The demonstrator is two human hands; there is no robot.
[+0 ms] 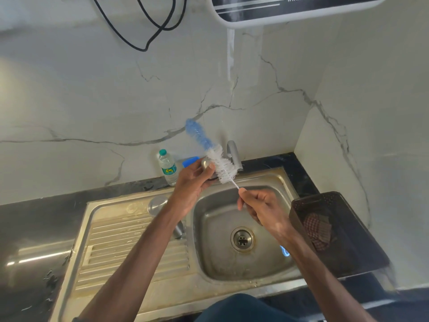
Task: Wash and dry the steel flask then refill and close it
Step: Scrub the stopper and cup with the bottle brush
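I see the stainless steel sink [139, 231] set into a black stone countertop [34, 219]. A grey-veined marble wall [116, 89] closes off the back and the right side. The bowl, with its round drain [242, 240], lies open below both hands, and that is where I have the most room. A dark brown plastic basket [348, 247] holding a checked cloth [318, 228] crowds the sink's right rim. The steel tap [234, 154] stands at the back edge, just behind the brush. A clear plastic water bottle with a green cap [167, 167] stands by the wall, near the left hand.

The steel flask [159, 203] lies on its side on the ribbed drainboard, just beside the bowl and partly hidden under the left forearm.

The left hand [192, 182] has its fingers curled round a small rounded steel piece [205, 163]; I cannot tell whether it is the flask's cap. The right hand [262, 210] pinches the thin white handle of a long bottle brush with white and blue bristles [218, 159]. The white bristles touch the steel piece, and the blue tip points up toward the wall.
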